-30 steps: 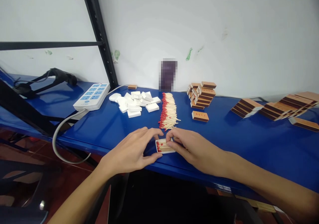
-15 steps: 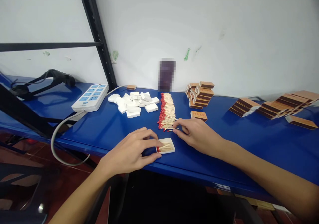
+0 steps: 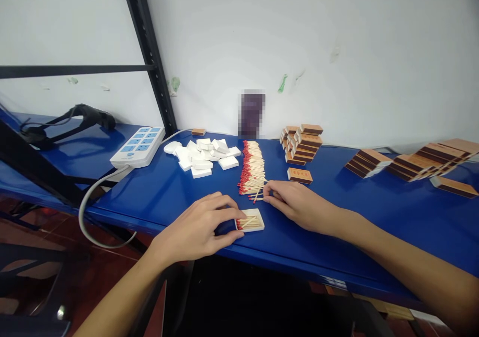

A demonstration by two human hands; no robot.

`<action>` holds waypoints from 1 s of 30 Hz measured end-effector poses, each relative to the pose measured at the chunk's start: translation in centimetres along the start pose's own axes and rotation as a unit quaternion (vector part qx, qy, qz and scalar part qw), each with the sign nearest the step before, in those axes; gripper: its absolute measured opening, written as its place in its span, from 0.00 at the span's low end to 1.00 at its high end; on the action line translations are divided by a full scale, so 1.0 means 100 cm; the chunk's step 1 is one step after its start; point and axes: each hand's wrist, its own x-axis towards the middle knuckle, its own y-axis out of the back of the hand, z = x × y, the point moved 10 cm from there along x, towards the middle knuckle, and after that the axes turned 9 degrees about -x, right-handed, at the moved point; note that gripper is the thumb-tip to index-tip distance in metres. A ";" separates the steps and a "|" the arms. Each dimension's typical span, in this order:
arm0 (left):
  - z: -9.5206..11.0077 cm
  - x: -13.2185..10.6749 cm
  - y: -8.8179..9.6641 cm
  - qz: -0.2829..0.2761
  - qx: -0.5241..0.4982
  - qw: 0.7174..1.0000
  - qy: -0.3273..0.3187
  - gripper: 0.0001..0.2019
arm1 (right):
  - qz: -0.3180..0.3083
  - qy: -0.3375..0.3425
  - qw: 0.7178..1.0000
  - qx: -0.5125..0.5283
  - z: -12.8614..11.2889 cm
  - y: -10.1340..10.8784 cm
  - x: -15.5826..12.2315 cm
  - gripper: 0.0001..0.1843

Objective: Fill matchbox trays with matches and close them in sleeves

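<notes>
My left hand [image 3: 209, 225] grips the left end of a white matchbox tray [image 3: 259, 214] near the table's front edge, thumb in front and fingers behind. Several red-tipped matches [image 3: 250, 222] lie in the tray, one of them slanted across the others. Beyond the tray runs a long pile of matches [image 3: 254, 165], red heads to the left. At the pile's near end my right hand [image 3: 290, 199] pinches the plain ends of a few loose matches [image 3: 256, 197], their heads pointing left. How many it holds is hard to make out.
White trays [image 3: 204, 153] lie heaped left of the pile, near a power strip [image 3: 138, 146]. To the right are a single matchbox [image 3: 299, 175], stacked matchboxes [image 3: 305, 143] and more boxes [image 3: 422, 161] farther right. A black shelf post [image 3: 151, 57] rises at left.
My right hand has drawn slightly nearer and right, and a few matches at its fingertips are now separated from the pile. One match in the tray now lies slanted. The left hand stays put.
</notes>
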 end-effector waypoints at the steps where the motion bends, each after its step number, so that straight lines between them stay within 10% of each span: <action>1: 0.000 0.000 0.000 -0.002 0.000 1.000 0.001 0.12 | -0.007 0.000 1.000 0.003 0.000 -0.001 -0.001 0.12; 30: -0.001 0.001 -0.002 -0.013 -0.010 1.000 0.010 0.12 | -0.047 0.014 0.987 0.151 -0.042 -0.006 -0.004 0.13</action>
